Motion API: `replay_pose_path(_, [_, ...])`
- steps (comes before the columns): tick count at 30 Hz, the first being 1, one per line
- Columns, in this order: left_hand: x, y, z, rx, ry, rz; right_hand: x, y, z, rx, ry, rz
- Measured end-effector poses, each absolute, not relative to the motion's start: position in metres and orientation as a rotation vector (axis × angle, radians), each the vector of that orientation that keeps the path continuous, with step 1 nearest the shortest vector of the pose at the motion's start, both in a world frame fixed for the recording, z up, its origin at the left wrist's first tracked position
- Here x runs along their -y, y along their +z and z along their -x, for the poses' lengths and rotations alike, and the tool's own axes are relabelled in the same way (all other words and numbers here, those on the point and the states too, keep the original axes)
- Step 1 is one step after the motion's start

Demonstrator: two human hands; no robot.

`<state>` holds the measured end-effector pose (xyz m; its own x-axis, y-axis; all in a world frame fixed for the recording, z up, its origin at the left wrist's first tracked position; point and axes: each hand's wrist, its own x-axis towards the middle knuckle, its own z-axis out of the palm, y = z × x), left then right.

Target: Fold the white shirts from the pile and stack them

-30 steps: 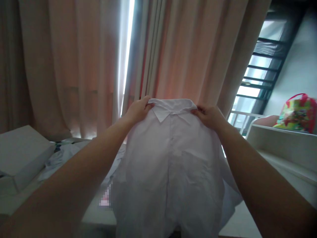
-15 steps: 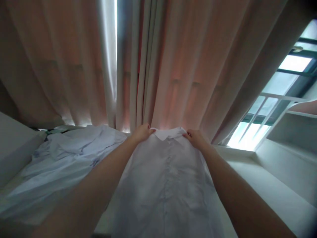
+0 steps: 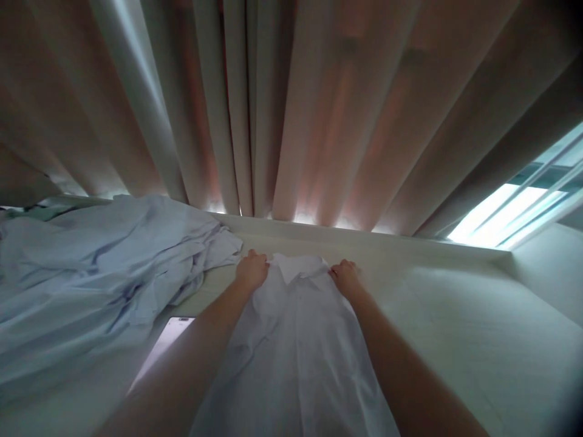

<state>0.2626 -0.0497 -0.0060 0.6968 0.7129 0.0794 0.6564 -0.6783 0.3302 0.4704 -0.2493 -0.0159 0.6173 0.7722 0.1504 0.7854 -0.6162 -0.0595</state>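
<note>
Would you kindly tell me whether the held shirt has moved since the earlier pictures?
Yes, the shirt moved down: its collar, earlier overlapping the curtain, now appears wholly below it.

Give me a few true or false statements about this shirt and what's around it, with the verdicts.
1. The left hand and right hand grip the white shirt at either side of its collar. True.
2. The phone lies to the right of the shirt. False: it lies to the left, partly hidden by the left forearm.
3. A heap of pale cloth lies to the left of the hands. True.
4. The curtains are bright green. False: they look pinkish brown.
</note>
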Motion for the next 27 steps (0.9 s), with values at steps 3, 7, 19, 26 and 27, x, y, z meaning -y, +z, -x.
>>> replay_pose_path(3, [0.04,-0.035,-0.275,-1.218,0.178,-2.522,0.236,-0.052,-0.476,1.169,0.0,2.703])
replay_pose_path(7, [0.022,-0.056,-0.297,-1.258,0.17,-2.448,0.215,-0.081,-0.491,1.076,0.109,2.609])
replay_pose_path(19, [0.05,-0.068,-0.305,-0.921,0.361,-2.91,0.188,-0.091,-0.493,1.262,0.043,2.533])
replay_pose_path(26, [0.126,-0.083,-0.26,-0.834,0.147,-2.974,0.228,-0.088,-0.412,1.441,0.128,2.656])
replay_pose_path(27, [0.132,-0.085,-0.254,-0.844,0.125,-2.96,0.232,-0.088,-0.402,1.438,0.141,2.669])
